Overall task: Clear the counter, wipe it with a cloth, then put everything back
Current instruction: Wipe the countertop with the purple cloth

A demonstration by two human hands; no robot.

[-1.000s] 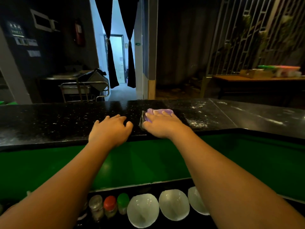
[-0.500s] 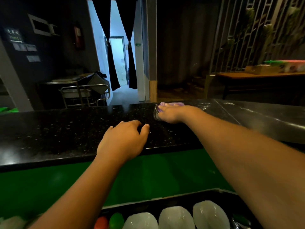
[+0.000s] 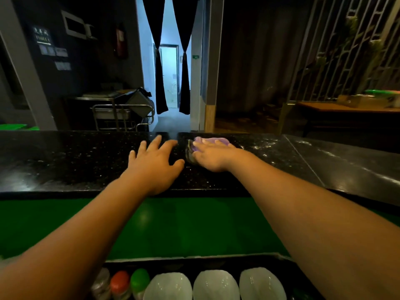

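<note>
My right hand (image 3: 213, 156) presses the crumpled purple cloth (image 3: 213, 140) onto the black speckled stone counter (image 3: 65, 161) near its far edge, fingers straight. My left hand (image 3: 154, 163) rests just beside it, fingers spread, holding nothing. Below, a black tray (image 3: 194, 264) holds three white bowls (image 3: 216, 284) and small red- and green-capped bottles (image 3: 120, 282).

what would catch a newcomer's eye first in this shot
Two bare forearms reach onto a speckled black counter, where the right hand presses flat on a purple cloth near the far edge and the left hand rests spread beside it. Behind, a bright doorway between dark tied-back curtains glows in the dim room. Three white bowls line the bottom edge.
</note>
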